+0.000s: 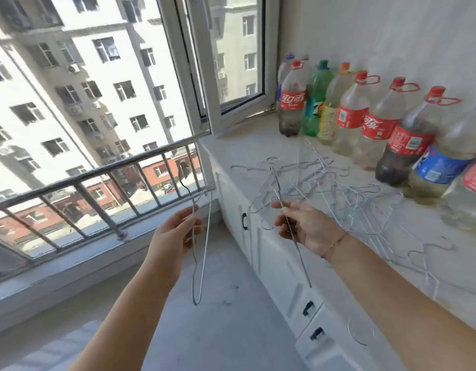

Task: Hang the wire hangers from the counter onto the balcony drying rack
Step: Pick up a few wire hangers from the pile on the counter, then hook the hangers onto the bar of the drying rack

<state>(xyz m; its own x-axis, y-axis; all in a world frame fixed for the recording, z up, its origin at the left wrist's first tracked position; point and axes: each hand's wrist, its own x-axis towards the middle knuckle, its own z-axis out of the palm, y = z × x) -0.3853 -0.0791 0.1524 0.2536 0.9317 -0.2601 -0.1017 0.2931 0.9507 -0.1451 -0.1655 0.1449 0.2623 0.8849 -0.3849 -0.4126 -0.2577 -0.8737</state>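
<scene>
- Grey steel wire hanger (206,236): held upright and edge-on in the air above the floor, hook uppermost, long loop hanging down past the wrist.
- Left hand (175,234): thumb and fingers curl round one shoulder of the wire hanger, pinching it just below the neck.
- Hook of the wire hanger: seen against the bars of the railing (97,178); whether it touches them cannot be told.
- Second hanger (302,263): one straight run of wire slants down from the fingers toward the cabinet front (274,250); its upper part reaches into the heap behind.
- Right hand (309,226): palm turned inward, fingertips and thumb pinch the second hanger near the tabletop's front edge; a thin bracelet (333,245) sits on the wrist.
- Heap of hangers (338,183): many thin wire hangers, tangled, lying flat on the tabletop (239,148), between its front edge and the bottles.
- Tabletop: pale stone, running along the right wall over white cabinet doors with dark handles.
- Bottles (349,113): a row of large plastic drink bottles, red, green, yellow and blue labels, standing against the wall.
- Window sash (231,76): white frame, swung inward over the tabletop's far end.
- Floor (204,330): bare grey concrete.
</scene>
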